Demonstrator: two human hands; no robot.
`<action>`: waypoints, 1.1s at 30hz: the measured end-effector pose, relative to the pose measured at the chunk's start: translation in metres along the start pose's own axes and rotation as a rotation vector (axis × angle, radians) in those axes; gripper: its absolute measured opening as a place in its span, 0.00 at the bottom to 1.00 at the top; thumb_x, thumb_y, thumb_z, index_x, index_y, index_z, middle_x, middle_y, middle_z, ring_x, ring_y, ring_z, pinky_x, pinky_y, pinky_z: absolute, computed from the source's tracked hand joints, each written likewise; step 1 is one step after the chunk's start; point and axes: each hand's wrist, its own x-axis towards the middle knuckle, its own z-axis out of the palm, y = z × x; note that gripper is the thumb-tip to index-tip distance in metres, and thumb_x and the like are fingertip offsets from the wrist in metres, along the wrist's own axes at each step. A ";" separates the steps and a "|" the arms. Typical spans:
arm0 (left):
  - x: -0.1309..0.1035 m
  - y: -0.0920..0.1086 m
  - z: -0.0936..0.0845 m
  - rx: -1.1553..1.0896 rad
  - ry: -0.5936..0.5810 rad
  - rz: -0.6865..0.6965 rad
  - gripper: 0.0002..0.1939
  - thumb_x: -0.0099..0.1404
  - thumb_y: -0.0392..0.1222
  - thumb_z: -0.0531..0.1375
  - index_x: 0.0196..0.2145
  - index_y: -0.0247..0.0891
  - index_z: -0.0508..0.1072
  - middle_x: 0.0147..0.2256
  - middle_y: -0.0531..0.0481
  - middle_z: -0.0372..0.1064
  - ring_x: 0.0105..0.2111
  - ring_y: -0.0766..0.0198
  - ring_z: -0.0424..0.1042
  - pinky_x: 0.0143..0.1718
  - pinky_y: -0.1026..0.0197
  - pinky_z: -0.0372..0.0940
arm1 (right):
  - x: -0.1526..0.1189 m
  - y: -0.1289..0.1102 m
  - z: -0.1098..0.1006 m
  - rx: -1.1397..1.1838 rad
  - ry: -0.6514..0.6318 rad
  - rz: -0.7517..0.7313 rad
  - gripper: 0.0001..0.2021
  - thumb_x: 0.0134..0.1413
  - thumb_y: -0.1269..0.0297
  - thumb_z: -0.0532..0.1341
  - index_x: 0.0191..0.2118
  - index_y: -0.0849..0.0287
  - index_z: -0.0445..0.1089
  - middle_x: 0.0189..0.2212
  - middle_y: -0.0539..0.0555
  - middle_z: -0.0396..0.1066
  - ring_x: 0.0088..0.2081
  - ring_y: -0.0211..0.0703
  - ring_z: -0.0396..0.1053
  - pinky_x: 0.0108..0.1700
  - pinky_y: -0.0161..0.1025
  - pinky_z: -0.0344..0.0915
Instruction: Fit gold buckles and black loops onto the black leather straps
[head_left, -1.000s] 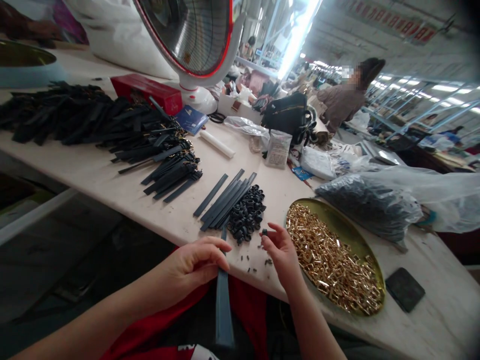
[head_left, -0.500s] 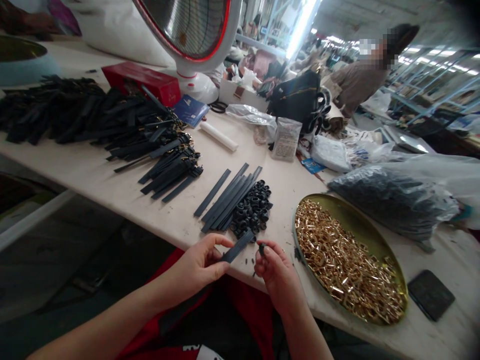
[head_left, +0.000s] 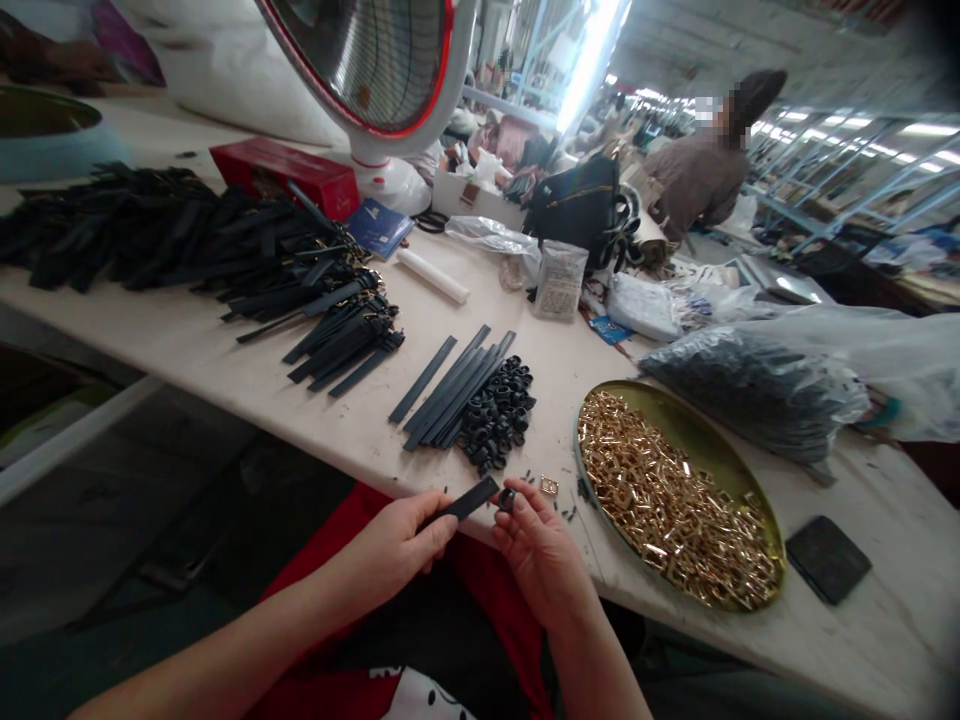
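My left hand (head_left: 416, 530) pinches a dark strap (head_left: 474, 497) near the table's front edge, its free end pointing up and right. Close to that end, my right hand (head_left: 538, 545) holds a small black loop (head_left: 506, 499) between thumb and finger. Strap and loop are very near each other; whether they touch I cannot tell. Beyond my hands lie a heap of black loops (head_left: 495, 415) and a row of flat dark straps (head_left: 454, 390). A gold buckle (head_left: 549, 486) rests on the table just past my right hand.
A round tray (head_left: 697, 420) of gold buckles stands at the right, with a black square (head_left: 828, 560) beside it. Piled straps (head_left: 187, 235) cover the left. Behind are a fan heater (head_left: 367, 60), a red box (head_left: 281, 175) and plastic bags (head_left: 757, 390). A person (head_left: 697, 170) is farther back.
The loop in my right hand has come closer to the strap end and now shows its opening. The gold buckle on the table is now visible. The whole view has shifted slightly.
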 end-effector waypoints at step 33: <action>-0.031 -0.003 0.015 0.499 0.048 0.079 0.16 0.62 0.46 0.47 0.24 0.37 0.68 0.22 0.54 0.63 0.23 0.66 0.61 0.22 0.68 0.50 | -0.038 0.034 -0.011 -0.440 -0.148 -0.181 0.12 0.44 0.62 0.65 0.38 0.58 0.72 0.34 0.53 0.76 0.38 0.44 0.71 0.44 0.43 0.65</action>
